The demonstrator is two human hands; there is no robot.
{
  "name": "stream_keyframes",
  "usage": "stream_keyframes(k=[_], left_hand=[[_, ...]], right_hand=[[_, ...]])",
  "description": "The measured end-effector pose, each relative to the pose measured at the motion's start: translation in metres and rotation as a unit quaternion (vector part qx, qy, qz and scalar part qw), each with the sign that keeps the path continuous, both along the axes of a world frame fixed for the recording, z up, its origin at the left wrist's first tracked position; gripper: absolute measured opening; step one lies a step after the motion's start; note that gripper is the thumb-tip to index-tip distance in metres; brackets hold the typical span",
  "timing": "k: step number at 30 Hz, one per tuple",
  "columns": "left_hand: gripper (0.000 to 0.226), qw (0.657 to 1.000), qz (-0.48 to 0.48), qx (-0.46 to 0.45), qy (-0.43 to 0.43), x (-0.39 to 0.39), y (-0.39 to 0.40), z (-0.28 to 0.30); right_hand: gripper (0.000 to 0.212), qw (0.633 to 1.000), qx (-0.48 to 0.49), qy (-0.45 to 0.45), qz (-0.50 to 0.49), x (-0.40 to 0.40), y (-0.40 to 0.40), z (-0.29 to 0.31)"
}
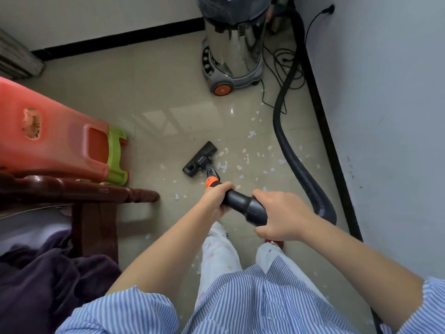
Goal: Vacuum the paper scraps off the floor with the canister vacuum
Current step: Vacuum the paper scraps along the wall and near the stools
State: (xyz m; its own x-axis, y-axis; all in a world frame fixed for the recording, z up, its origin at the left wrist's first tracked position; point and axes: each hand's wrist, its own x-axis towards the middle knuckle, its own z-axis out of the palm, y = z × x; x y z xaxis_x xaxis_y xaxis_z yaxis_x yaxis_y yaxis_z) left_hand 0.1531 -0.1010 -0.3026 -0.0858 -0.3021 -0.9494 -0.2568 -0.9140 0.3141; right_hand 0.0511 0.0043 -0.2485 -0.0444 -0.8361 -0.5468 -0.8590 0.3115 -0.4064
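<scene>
Standing against the far wall near the floor's right corner, the tall stainless-steel canister vacuum [232,47] on its grey wheeled base looks heavy and is best left to trail on its wheels rather than be dragged by force. From it the thick black ribbed hose [292,150] runs down along the right-hand skirting; it looks bendy and likely to tug sideways, so slack matters. The stiff black wand handle [245,206] is the place to hold: the right hand [280,216] wraps the wide rear cuff with fingers curled under it, and the left hand [216,197] grips just behind the orange collar [212,183], fingers closed round the tube. The flat black floor nozzle [199,160] rests on the glossy beige tile floor [149,97] mid-room, light and easy to slide. Small white paper scraps [245,160] lie scattered just right of the nozzle and towards the hose, flimsy enough to scatter in a draught
</scene>
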Motion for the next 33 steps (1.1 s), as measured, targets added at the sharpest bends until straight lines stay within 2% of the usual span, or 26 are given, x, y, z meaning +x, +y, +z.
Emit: stream_keyframes(k=[6, 11, 14, 21, 33], left_hand=[[0.019, 0.999, -0.010, -0.043, 0.004, -0.036, 0.050, 0.001], [0.018, 0.997, -0.040, -0.072, -0.007, -0.069, 0.056, 0.000], [0.015, 0.995, -0.064, -0.071, 0.003, -0.092, 0.050, 0.000], [0.015, 0.992, -0.107, -0.059, 0.025, -0.151, 0.014, -0.004], [0.014, 0.987, -0.151, -0.049, 0.033, -0.243, -0.099, -0.005]], right_hand=[[0.042, 0.999, -0.035, 0.003, 0.000, -0.039, 0.056, -0.002], [0.051, 0.998, -0.065, 0.005, -0.028, -0.064, 0.073, -0.004], [0.048, 0.996, -0.069, 0.006, -0.063, -0.080, 0.073, -0.005], [0.050, 0.990, -0.078, 0.054, -0.103, -0.122, 0.042, 0.000], [0.044, 0.985, -0.061, 0.061, -0.152, -0.201, -0.066, 0.007]])
